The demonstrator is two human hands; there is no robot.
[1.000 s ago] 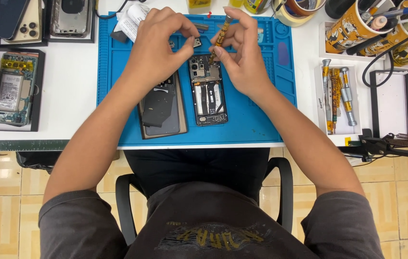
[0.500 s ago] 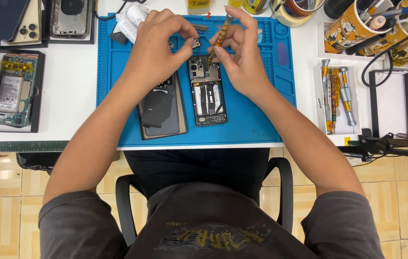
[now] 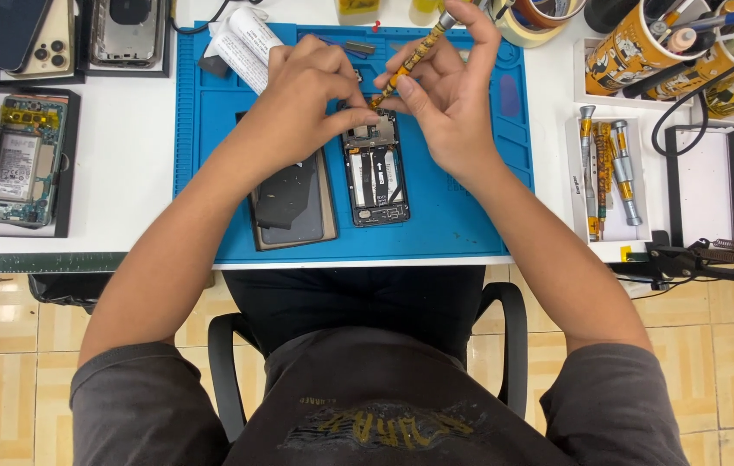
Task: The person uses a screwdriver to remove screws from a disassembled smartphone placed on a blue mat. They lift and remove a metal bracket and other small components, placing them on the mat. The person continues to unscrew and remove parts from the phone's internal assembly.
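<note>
Nearest the person, on the blue mat (image 3: 471, 216), lies the opened phone (image 3: 375, 168) with its back cover (image 3: 291, 200) set just to its left, so the cover is already off while the inner parts remain in place. At the phone's far end the left hand (image 3: 306, 91) curls down with its fingertips pressing there; whether it pinches anything cannot be told. The right hand (image 3: 453, 95) grips a patterned screwdriver (image 3: 410, 59), tilted with its tip down at the phone's far edge, so screw work seems underway. Against the earlier frames, both hands sit in much the same place and the screwdriver's slant has barely shifted. Farther right, a tray of screwdrivers (image 3: 604, 177) rests on the table
</note>
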